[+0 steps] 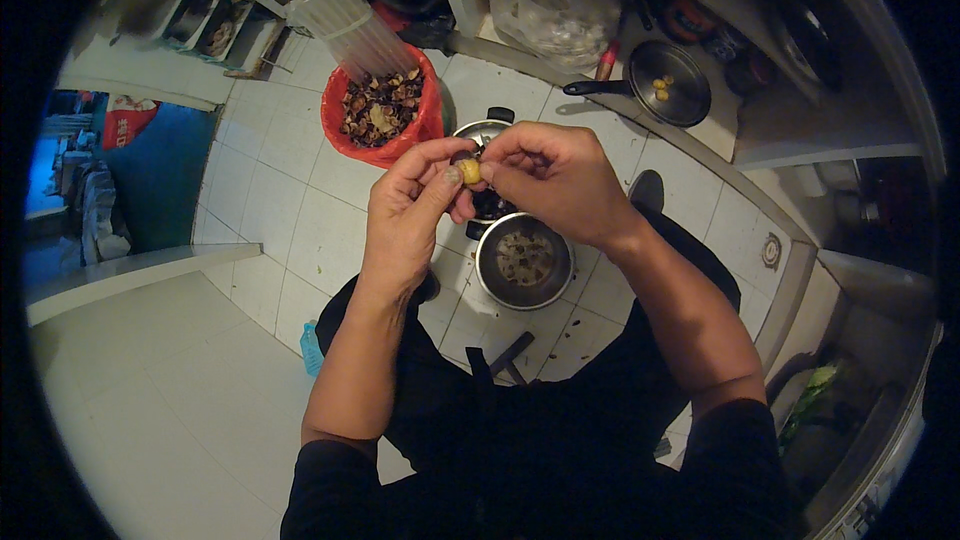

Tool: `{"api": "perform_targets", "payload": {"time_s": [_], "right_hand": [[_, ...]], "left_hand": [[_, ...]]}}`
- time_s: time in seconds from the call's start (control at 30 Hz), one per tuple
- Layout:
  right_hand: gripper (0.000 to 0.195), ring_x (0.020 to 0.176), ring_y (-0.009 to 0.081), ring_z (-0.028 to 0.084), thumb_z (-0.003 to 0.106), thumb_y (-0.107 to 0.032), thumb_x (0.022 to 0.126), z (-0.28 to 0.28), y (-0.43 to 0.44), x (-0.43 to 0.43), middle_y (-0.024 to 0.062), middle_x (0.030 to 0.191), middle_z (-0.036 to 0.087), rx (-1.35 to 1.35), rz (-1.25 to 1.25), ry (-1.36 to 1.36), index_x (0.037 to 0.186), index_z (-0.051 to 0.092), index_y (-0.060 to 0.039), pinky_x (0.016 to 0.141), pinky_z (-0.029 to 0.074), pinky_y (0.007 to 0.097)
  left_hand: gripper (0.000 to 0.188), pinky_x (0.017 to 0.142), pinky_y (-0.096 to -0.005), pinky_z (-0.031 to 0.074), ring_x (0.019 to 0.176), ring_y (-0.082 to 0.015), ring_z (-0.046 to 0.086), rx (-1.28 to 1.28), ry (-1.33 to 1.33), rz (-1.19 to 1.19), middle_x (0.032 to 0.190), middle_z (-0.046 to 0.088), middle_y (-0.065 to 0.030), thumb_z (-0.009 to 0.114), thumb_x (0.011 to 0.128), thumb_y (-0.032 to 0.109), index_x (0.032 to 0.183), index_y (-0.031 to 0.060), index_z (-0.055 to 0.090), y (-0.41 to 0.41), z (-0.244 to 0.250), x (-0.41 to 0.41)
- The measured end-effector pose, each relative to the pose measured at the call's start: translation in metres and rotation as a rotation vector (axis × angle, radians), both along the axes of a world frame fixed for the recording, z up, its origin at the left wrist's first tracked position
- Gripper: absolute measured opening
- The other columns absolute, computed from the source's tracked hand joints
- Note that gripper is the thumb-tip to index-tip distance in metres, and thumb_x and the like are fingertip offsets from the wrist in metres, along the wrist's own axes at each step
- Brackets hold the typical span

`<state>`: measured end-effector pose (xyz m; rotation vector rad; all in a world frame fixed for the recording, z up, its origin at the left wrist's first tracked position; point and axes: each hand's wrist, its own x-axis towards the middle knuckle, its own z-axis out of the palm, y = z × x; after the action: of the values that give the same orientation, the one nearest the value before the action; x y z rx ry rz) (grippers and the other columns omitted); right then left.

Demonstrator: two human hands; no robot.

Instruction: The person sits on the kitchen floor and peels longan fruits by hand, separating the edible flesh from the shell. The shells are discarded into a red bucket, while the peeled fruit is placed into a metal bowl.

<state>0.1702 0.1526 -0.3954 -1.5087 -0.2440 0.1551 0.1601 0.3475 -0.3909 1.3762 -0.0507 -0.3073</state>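
Between my two hands is a small yellow nut [470,172], which looks like a peeled chestnut. My left hand [405,202] grips its left side with thumb and fingers. From the right, my right hand [566,172] pinches at the nut with thumb and forefinger. Beneath my hands stands a steel pot [480,132] with black handles, partly hidden, with dark nuts [492,205] in it. Closer to me, a round steel bowl [564,259] holds brownish bits [525,259]. A black-handled frying pan [679,109] at the upper right contains several yellow pieces [661,88].
A red bag-lined bin [337,120] holds brown shells, with a bundle of clear tubes [352,22] upright in it. A white plastic bag [555,15] sits on the low cabinet shelf. Dark scraps [568,335] lie on the tiles beside a wooden-looking bar [512,352].
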Motion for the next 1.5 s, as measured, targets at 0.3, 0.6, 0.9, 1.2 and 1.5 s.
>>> {"api": "perform_targets", "payload": {"time_s": [0.3,0.6,0.9,1.2,1.5], "right_hand": [[0.009,0.071,0.0011,0.058,0.070,-0.007,0.092,-0.005,0.000,-0.001,-0.0004,0.080,0.069,-0.083,0.018,-0.028,0.095,0.071,0.0018,0.060,0.047,0.0185],[0.009,0.074,0.0073,0.065,0.070,-0.006,0.088,0.001,-0.001,-0.002,0.0055,0.080,0.072,-0.031,0.025,0.083,0.090,0.071,0.0029,0.067,0.054,0.0241],[0.009,0.067,0.0047,0.060,0.069,-0.007,0.090,-0.002,-0.001,0.001,0.0032,0.076,0.069,0.040,0.063,0.218,0.089,0.069,0.0020,0.058,0.049,0.0227],[0.007,0.063,0.0018,0.056,0.067,-0.007,0.092,0.006,0.001,-0.001,-0.0032,0.076,0.062,0.025,0.046,0.258,0.094,0.066,-0.0008,0.055,0.047,0.0188],[0.015,0.063,0.0027,0.056,0.070,-0.016,0.092,0.003,-0.007,0.002,-0.0005,0.081,0.067,0.119,0.086,0.324,0.097,0.068,-0.0022,0.054,0.044,0.0196]], "left_hand": [[0.029,0.069,-0.0248,0.048,0.074,-0.0122,0.060,0.073,-0.044,-0.010,0.096,0.069,-0.0094,0.059,0.099,0.012,0.123,-0.0026,0.062,-0.002,0.001,-0.001],[0.026,0.069,-0.0246,0.048,0.074,-0.0114,0.059,0.081,-0.065,-0.003,0.095,0.068,-0.0076,0.059,0.098,0.009,0.121,-0.0024,0.064,-0.002,0.005,-0.003],[0.026,0.069,-0.0247,0.048,0.074,-0.0113,0.060,0.102,-0.067,-0.004,0.091,0.067,-0.0062,0.060,0.097,0.007,0.121,-0.0021,0.064,-0.002,0.004,-0.002],[0.028,0.067,-0.0253,0.049,0.075,-0.0130,0.062,-0.006,0.021,-0.011,0.098,0.067,-0.0085,0.062,0.096,0.008,0.122,-0.0009,0.062,-0.001,0.004,0.000],[0.032,0.065,-0.0252,0.048,0.075,-0.0146,0.061,-0.230,0.117,-0.071,0.104,0.068,-0.0114,0.063,0.097,0.014,0.127,0.0028,0.059,0.002,-0.002,0.002]]}}
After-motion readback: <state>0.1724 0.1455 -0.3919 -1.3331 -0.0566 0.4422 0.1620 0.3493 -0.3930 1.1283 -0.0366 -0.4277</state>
